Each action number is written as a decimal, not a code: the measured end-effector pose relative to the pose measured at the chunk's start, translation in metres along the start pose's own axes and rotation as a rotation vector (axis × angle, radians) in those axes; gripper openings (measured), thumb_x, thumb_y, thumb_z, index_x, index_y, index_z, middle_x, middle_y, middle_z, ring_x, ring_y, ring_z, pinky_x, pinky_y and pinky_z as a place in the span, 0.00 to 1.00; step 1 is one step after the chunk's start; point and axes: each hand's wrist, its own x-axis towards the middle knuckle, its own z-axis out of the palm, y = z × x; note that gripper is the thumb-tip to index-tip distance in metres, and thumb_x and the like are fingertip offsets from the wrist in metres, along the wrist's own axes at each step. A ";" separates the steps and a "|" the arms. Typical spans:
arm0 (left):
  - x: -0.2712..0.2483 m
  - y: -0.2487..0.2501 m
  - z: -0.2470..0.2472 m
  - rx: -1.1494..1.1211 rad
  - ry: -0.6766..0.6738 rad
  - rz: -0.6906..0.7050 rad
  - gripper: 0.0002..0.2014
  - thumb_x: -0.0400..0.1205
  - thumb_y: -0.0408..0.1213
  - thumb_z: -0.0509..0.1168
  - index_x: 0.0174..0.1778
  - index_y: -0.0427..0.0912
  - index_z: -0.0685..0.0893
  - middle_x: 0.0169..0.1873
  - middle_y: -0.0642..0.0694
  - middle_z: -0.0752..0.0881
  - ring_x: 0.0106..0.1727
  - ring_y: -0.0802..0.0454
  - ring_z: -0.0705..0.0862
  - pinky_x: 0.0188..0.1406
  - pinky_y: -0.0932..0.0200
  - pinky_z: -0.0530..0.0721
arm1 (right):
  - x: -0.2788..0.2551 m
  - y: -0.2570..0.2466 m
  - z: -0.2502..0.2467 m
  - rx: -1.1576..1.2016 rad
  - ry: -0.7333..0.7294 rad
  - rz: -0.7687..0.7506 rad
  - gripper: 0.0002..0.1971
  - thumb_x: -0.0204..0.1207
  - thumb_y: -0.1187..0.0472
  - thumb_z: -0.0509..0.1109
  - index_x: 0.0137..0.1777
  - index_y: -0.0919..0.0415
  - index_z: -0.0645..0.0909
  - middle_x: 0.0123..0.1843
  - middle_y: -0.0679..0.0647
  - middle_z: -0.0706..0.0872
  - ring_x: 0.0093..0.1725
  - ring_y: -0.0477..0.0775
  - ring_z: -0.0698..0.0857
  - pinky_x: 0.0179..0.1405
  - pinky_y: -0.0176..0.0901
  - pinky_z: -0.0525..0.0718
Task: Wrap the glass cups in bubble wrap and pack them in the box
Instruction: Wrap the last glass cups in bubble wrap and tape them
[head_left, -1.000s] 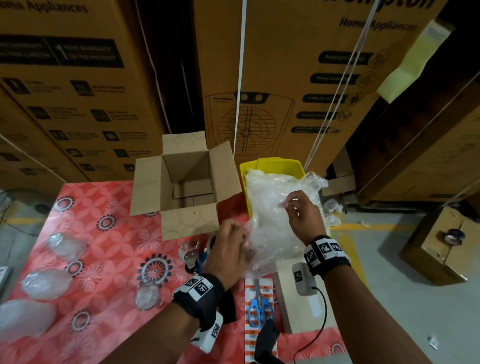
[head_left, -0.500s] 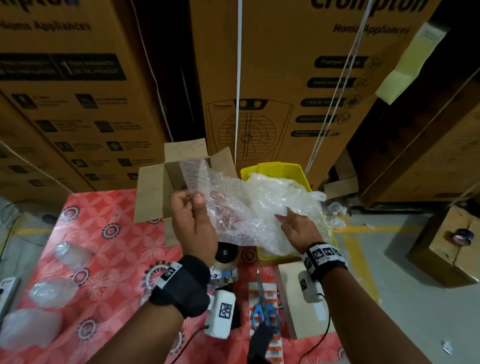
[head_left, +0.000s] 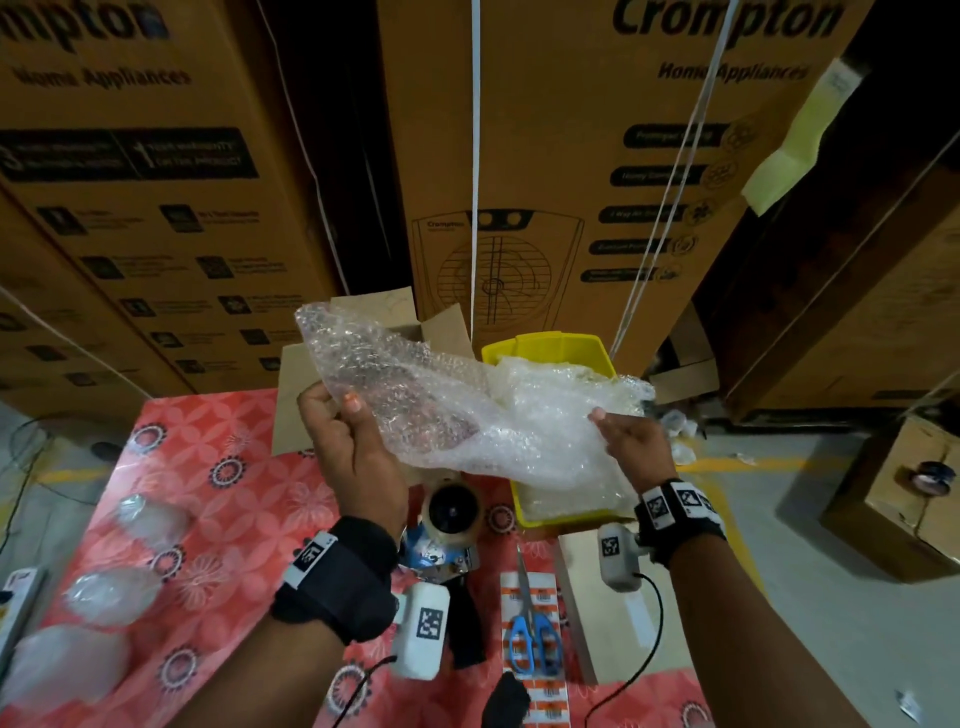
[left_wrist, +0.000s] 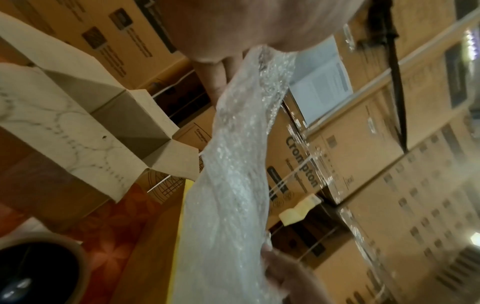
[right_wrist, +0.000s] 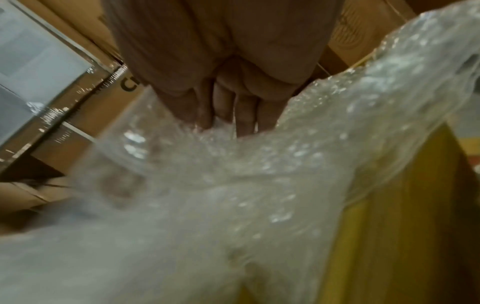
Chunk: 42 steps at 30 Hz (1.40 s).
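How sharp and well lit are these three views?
Head view: dim, bowed at the edges, bubble wrap sharp. Left wrist view: hand overexposed and soft, box clearer. Right wrist view: motion-blurred, wrap glinting, fingers dark.

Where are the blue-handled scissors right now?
Head view: the scissors lie low on the table, right of centre, on a barcode label sheet, between the tape dispenser and a white box.

Open box (head_left: 291, 395) left of bin (head_left: 545, 345).
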 end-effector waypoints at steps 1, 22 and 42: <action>-0.004 0.003 0.003 0.000 -0.056 -0.017 0.09 0.96 0.32 0.55 0.61 0.53 0.71 0.44 0.61 0.77 0.42 0.67 0.76 0.46 0.68 0.77 | -0.002 -0.001 -0.002 0.064 0.025 0.024 0.17 0.81 0.46 0.79 0.57 0.60 0.95 0.55 0.55 0.96 0.54 0.48 0.93 0.65 0.65 0.90; -0.055 -0.070 0.071 0.742 -0.942 0.147 0.48 0.79 0.31 0.80 0.86 0.70 0.63 0.70 0.46 0.57 0.66 0.49 0.71 0.70 0.64 0.75 | -0.047 0.001 -0.045 -0.266 0.158 -0.115 0.15 0.71 0.55 0.84 0.56 0.45 0.88 0.46 0.44 0.93 0.46 0.44 0.92 0.52 0.52 0.92; -0.060 -0.102 0.102 1.161 -1.192 0.304 0.71 0.68 0.76 0.74 0.93 0.42 0.41 0.86 0.34 0.47 0.87 0.31 0.50 0.88 0.35 0.64 | -0.028 -0.023 -0.098 0.353 0.379 -0.214 0.06 0.91 0.61 0.67 0.53 0.59 0.84 0.40 0.43 0.87 0.39 0.43 0.82 0.41 0.40 0.82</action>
